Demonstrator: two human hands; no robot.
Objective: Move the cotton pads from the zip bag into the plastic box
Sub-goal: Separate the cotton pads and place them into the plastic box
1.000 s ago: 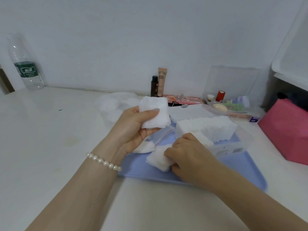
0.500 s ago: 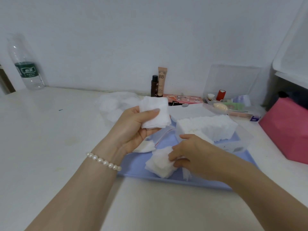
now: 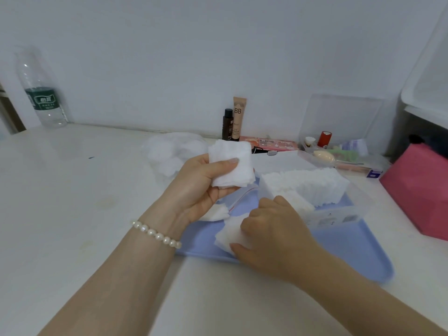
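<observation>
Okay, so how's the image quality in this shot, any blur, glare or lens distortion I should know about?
Head view: lighting is soft and even, with no hard shadows or glare. The right hand and the blue tray edge look slightly smeared. The left hand and its stack of cotton pads are sharper. Wide-angle distortion leans the water bottle inward at the left edge.
</observation>
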